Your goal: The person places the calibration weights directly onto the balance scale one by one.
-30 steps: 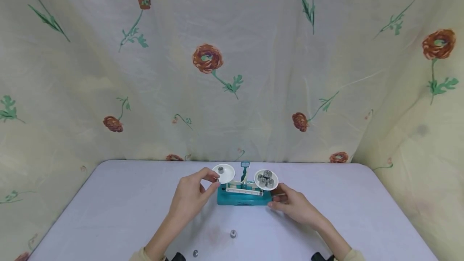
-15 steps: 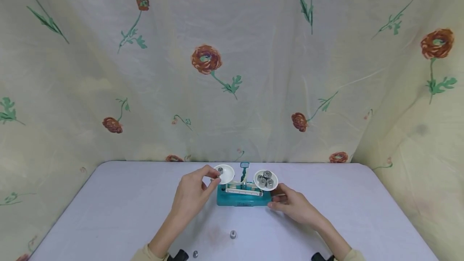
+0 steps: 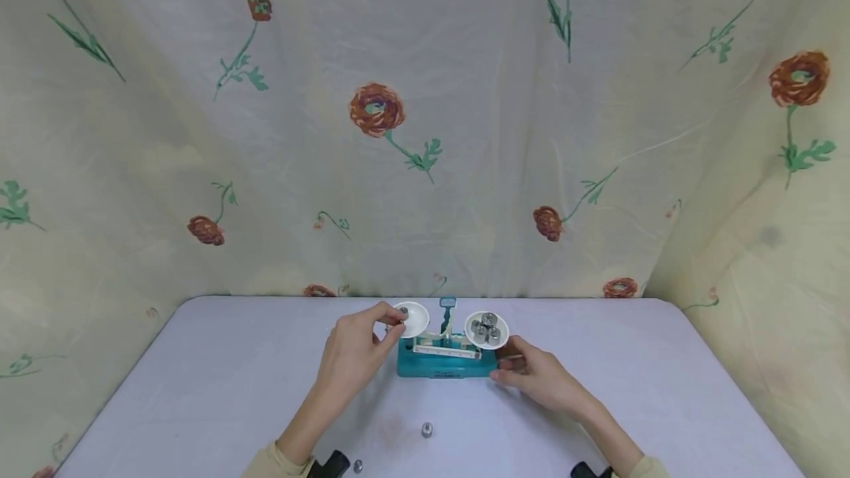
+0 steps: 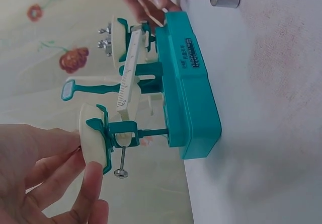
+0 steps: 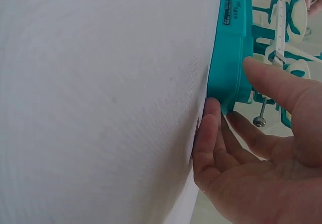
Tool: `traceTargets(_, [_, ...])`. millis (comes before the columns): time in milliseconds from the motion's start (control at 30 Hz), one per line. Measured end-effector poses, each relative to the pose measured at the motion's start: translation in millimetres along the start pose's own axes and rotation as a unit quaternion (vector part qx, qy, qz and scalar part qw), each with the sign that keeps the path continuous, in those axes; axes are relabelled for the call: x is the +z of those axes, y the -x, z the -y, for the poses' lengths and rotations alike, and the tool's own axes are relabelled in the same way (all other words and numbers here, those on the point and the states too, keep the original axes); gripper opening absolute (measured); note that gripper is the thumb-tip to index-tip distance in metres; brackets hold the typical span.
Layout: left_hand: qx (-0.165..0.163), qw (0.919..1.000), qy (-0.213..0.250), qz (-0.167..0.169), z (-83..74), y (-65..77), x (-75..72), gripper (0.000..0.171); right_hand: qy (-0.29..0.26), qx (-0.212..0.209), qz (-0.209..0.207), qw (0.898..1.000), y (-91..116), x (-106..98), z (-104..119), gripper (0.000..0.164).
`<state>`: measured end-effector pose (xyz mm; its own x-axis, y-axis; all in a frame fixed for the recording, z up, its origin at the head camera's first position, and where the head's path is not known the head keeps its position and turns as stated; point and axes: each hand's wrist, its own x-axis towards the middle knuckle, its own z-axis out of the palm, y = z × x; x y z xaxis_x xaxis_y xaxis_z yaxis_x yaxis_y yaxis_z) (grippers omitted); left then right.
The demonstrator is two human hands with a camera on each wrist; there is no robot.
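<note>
A teal balance scale [image 3: 446,366] with two white pans stands on the table. My left hand [image 3: 355,349] is at the left pan [image 3: 417,318], thumb and fingertips right at its rim, pinching a small metal weight mostly hidden by the fingers. Another weight [image 3: 404,311] sits in that pan beside the index fingertip. The right pan [image 3: 471,340] holds several metal weights [image 3: 489,319]. My right hand [image 3: 544,378] grips the right end of the teal base [image 5: 234,73], its thumb at the front side and its fingers around the end, in the right wrist view.
One knobbed metal weight [image 3: 427,430] stands on the white tablecloth [image 3: 219,389] in front of the scale. A smaller weight [image 3: 358,466] lies nearer the front, close to the left wrist camera [image 3: 332,465]. A flowered curtain [image 3: 465,227] hangs behind the table.
My left hand has shifted slightly to the right and up over the left pan's rim, its fingertips now overlapping the weight there. The right hand has stayed on the base.
</note>
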<state>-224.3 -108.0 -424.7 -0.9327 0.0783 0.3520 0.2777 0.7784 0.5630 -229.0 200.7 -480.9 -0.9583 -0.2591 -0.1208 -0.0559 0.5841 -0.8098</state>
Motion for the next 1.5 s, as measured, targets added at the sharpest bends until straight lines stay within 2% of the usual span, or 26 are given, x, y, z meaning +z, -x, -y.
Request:
traceTargets(333, [-0.005,0.9997,-0.025,-0.004,-1.3,-2.4,0.6,0.01,0.003,0.007,0.0,1.0,0.6,0.7,0.7,0.06])
traceTargets(533, [0.007,0.999,-0.044,-0.002,-0.9,-4.3,0.6,0.008,0.004,0.007,0.0,1.0,0.1,0.1,1.1,0.06])
traceTargets(900, [0.006,0.9986,-0.052,0.002,-0.8,-5.3,0.8,0.01,0.002,-0.002,0.001,1.0,0.1,-0.1,-0.8,0.058])
traceTargets(1267, [-0.002,0.9994,-0.034,-0.002,-1.2,-4.7,1.2,0.01,0.003,-0.002,0.003,1.0,-0.6,-0.9,-0.6,0.059])
traceTargets(1500, [-0.02,0.9997,-0.016,-0.004,-0.7,-3.9,-1.5,0.008,0.002,-0.009,0.002,1.0,0.8,-1.0,0.1,0.058])
